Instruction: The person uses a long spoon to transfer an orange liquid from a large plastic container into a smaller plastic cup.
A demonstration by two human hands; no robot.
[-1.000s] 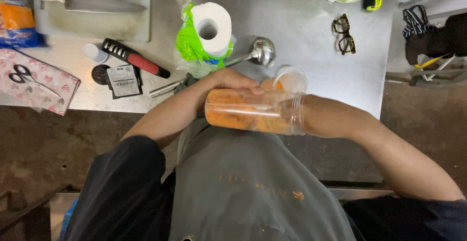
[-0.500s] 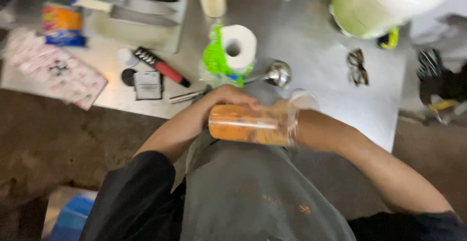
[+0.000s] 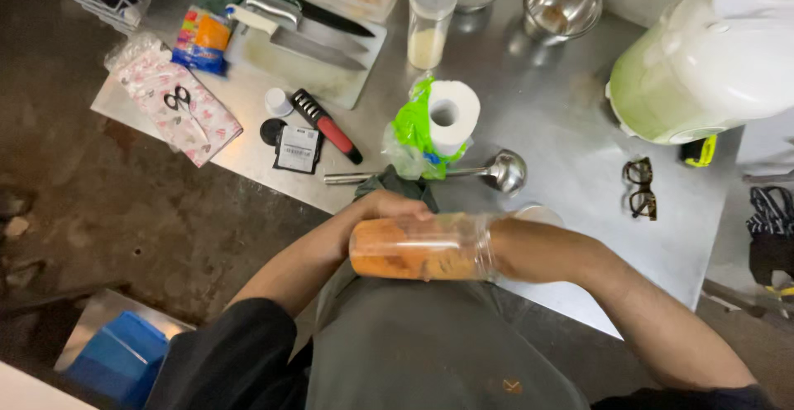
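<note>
Clear plastic cylindrical jar smeared orange inside (image 3: pixel 418 249) lies on its side, held in the air at the person's belly over a grey apron (image 3: pixel 430 344), just off the near edge of the steel table (image 3: pixel 571 129). Left hand (image 3: pixel 393 207) wraps over the jar's closed end from above, fingers curled together around it. Right hand goes in through the jar's open mouth, wrist at the rim; hand itself hidden behind the orange-coated wall, so finger state cannot be told, only the right forearm (image 3: pixel 562 253) shows. Jar touches nothing on the table. On the table just beyond the hands: steel ladle (image 3: pixel 496 172), white paper roll in torn green wrap (image 3: pixel 442 120), round clear lid (image 3: pixel 538 214) partly behind the forearm. Further left: red-and-black handled tool (image 3: pixel 331 127), small black card-like packet (image 3: pixel 296 148), floral pouch with scissors on it (image 3: pixel 178 108), white cutting board with a large cleaver (image 3: pixel 318 50). Back: tall clear container with pale contents (image 3: pixel 430 17), two steel bowls (image 3: pixel 562 0). Right: pale green and white rice cooker (image 3: pixel 703 62), dark-framed glasses (image 3: pixel 641 188).
</note>
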